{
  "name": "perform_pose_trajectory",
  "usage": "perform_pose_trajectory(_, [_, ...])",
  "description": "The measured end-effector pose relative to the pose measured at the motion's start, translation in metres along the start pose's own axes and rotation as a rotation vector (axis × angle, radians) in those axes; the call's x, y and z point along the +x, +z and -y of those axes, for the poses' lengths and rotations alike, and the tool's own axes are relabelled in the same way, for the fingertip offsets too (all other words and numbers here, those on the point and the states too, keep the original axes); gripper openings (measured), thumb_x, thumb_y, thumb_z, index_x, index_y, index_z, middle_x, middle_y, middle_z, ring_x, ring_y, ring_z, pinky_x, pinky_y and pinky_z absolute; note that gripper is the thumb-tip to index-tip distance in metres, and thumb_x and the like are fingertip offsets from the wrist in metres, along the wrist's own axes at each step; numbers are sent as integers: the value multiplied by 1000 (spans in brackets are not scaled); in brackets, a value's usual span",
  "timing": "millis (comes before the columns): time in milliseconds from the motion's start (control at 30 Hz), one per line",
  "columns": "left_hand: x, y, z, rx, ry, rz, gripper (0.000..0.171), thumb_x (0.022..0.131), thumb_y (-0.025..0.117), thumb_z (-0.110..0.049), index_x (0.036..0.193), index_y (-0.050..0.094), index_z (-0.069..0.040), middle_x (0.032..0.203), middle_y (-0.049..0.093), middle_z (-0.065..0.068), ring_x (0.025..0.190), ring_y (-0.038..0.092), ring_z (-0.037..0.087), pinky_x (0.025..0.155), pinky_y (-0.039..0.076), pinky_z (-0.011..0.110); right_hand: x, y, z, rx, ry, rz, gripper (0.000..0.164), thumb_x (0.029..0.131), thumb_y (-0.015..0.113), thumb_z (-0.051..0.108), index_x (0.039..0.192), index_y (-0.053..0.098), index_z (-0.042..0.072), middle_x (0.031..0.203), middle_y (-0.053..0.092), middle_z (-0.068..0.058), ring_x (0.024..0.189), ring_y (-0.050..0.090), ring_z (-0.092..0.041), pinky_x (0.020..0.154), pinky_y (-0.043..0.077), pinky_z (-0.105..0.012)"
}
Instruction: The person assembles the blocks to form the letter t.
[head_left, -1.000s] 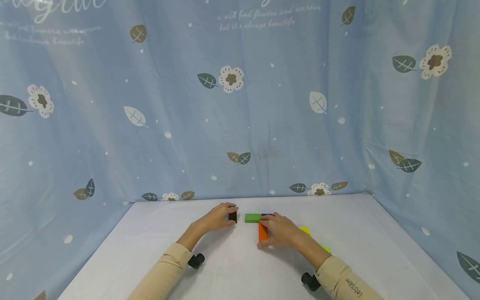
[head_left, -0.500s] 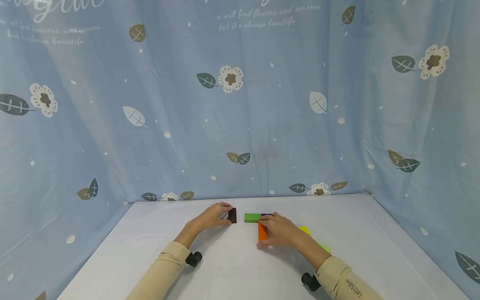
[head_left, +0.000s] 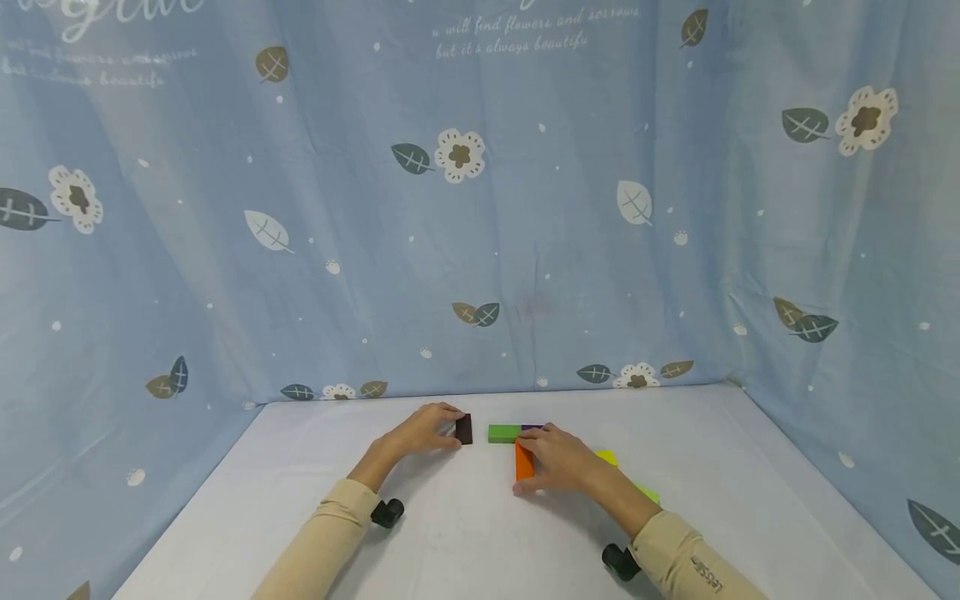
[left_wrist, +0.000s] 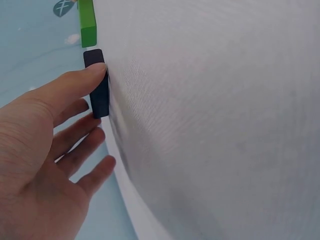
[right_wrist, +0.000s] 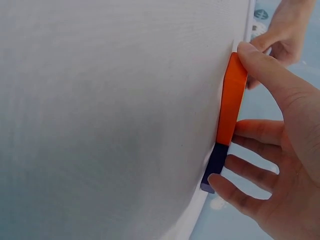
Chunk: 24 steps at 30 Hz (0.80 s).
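My left hand holds a dark brown, nearly black block at its left side, thumb on the near end and a finger at the far end. In the left wrist view its thumb overlaps the dark block; the other fingers are loosely bent below. My right hand grips an orange block, with the thumb on one end in the right wrist view. A purple block meets the orange one's other end, beside that hand's fingers. A green block lies between the hands, next to the purple one.
A yellow block and a lime block lie partly hidden behind my right forearm. Black devices sit at the left wrist and right wrist. A patterned blue curtain surrounds the white table.
My left fingers have drawn back slightly to the left, uncovering more of the dark block, which shows a browner top and keeps nearly the same place. The right hand and orange block stay put.
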<state>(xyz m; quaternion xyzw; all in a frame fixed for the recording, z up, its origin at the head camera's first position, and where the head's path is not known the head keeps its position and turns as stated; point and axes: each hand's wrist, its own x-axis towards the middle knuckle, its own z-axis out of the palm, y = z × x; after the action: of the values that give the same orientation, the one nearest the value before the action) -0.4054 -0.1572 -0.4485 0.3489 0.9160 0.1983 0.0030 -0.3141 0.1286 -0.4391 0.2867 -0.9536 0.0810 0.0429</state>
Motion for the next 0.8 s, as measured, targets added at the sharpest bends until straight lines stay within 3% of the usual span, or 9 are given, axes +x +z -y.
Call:
perform_pose_trajectory(233, [0,-1,1,13,-22,9,55,88,74,-27,134,59,-3,137,59,14,130,51,35,109,40,52,1,1,-1,0,-10,-14,78,77,74,59,130,62,3,137,60,-8,118,55,-30,103,49,-43])
perform_pose_trajectory(600, [-1,-1,-5,1,32,9,51,90,72,-16,133,57,6,137,56,22,129,52,39,107,43,51,0,2,0,13,10,-2,78,77,75,59,131,62,4,138,59,-7,121,54,-29,104,49,-43])
perform_pose_trajectory(800, [-1,3,-6,5,29,-3,50,90,71,-16,134,56,6,138,56,22,130,52,38,107,44,50,-1,4,1,7,11,2,77,77,75,58,131,62,5,138,59,-8,120,54,-29,103,49,-44])
